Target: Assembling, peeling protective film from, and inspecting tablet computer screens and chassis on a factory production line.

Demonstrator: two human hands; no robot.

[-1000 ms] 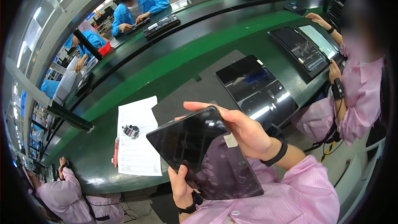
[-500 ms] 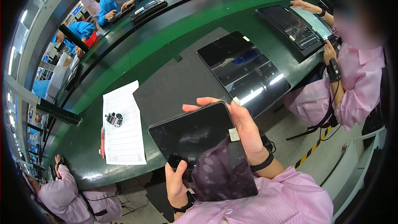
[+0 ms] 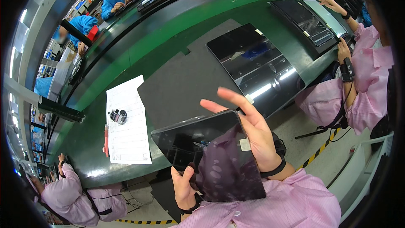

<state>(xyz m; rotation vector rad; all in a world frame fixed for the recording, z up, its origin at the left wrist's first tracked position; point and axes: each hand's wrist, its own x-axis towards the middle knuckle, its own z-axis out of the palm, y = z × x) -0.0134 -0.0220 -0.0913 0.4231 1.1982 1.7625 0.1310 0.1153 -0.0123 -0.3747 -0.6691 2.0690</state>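
Note:
A black glossy tablet (image 3: 221, 162) is tilted in front of my body, its screen showing reflections and smudges. My left hand (image 3: 183, 188) grips its lower left edge, with the thumb on the screen side. At the upper right edge is my right hand (image 3: 255, 133), fingers stretched out and apart beyond the tablet's corner. Its palm is beside that edge; whether it touches is hard to tell. A small pale tab (image 3: 245, 145) sticks to the tablet's right side. Past my hands, more black glossy panels (image 3: 253, 63) lie on a dark grey mat (image 3: 173, 86).
Left on the green table (image 3: 90, 160) lies a white printed sheet (image 3: 128, 137) with small black-and-silver parts (image 3: 117, 117) on it. A red pen (image 3: 106, 141) is beside it. A co-worker at right handles a panel (image 3: 301, 23); others sit across and at lower left.
My right hand's fingers have lifted off the tablet's top corner and spread out. The tablet's top edge has tipped slightly lower. My left hand keeps its hold.

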